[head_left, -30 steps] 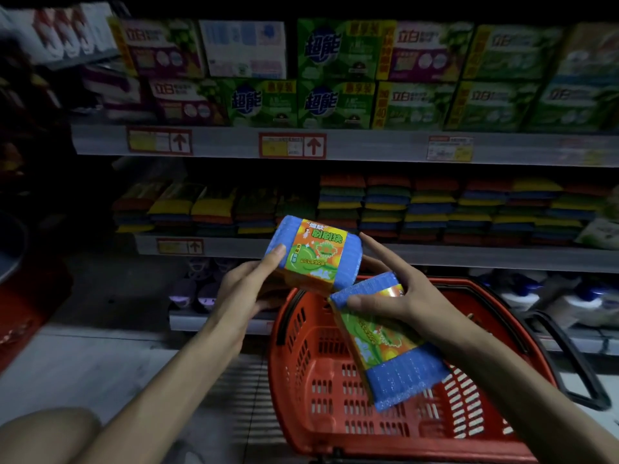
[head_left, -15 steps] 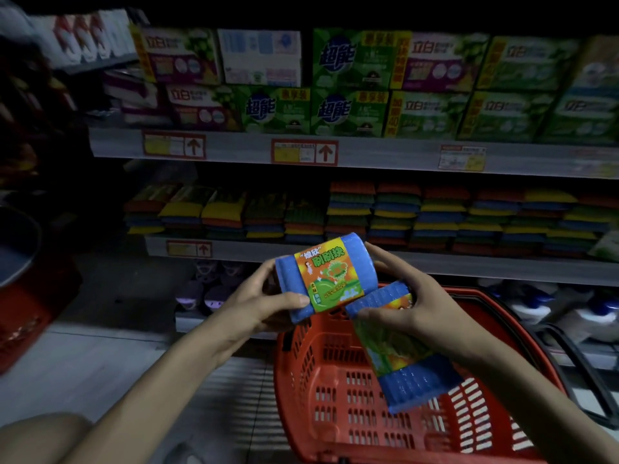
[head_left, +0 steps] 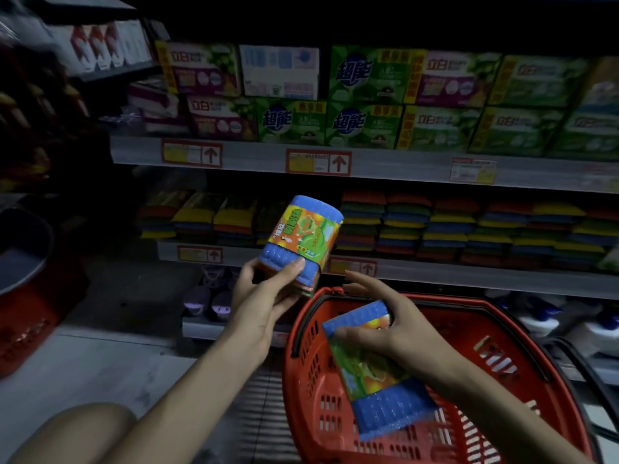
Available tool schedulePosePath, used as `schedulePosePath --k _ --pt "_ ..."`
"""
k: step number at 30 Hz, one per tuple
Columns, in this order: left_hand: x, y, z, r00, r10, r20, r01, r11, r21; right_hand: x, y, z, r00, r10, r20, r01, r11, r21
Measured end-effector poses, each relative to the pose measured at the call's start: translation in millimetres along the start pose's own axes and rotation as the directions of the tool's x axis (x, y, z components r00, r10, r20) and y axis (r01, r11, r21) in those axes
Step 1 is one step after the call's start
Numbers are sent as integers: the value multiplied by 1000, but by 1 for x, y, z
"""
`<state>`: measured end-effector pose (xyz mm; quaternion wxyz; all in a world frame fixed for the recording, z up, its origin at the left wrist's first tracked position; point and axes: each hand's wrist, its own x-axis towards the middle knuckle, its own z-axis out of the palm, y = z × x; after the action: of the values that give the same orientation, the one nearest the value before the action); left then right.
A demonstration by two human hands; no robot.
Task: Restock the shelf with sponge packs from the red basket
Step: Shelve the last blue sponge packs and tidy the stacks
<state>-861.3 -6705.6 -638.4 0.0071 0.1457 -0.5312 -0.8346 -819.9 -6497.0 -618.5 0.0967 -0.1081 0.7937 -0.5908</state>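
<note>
My left hand grips a sponge pack with blue ends and an orange-green label, held upright in front of the middle shelf. My right hand holds a second sponge pack of the same kind, tilted, over the red basket on the floor. Stacks of coloured sponge packs fill the middle shelf behind my hands. The basket's floor beneath the second pack is mostly hidden.
Green and purple soap boxes line the upper shelf. White bottles and purple items stand on the bottom shelf. A second red basket sits at the left on the pale floor. The basket's black handle lies at its right.
My left hand has lifted its pack up and away from the right hand and turned it upright. The right hand's pack has sunk lower over the basket. The view has moved closer to the shelf.
</note>
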Motion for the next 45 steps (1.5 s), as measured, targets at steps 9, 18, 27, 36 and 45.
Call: schedulePosePath --k 9,18,27,36,45 --pt "11 2 11 996 43 -72 -50 995 -90 27 -10 28 996 -36 78 27 993 114" --pt "36 11 12 990 136 -25 -134 988 83 56 3 46 996 -42 -74 57 975 216" --pt "69 -5 -1 978 206 24 -207 958 199 88 7 32 992 -28 -120 57 967 248" --pt "91 -10 8 973 223 62 -231 954 189 112 10 27 984 -27 -177 83 944 319" --pt "110 -10 24 979 201 43 -205 962 177 123 10 22 976 21 -219 46 954 295"
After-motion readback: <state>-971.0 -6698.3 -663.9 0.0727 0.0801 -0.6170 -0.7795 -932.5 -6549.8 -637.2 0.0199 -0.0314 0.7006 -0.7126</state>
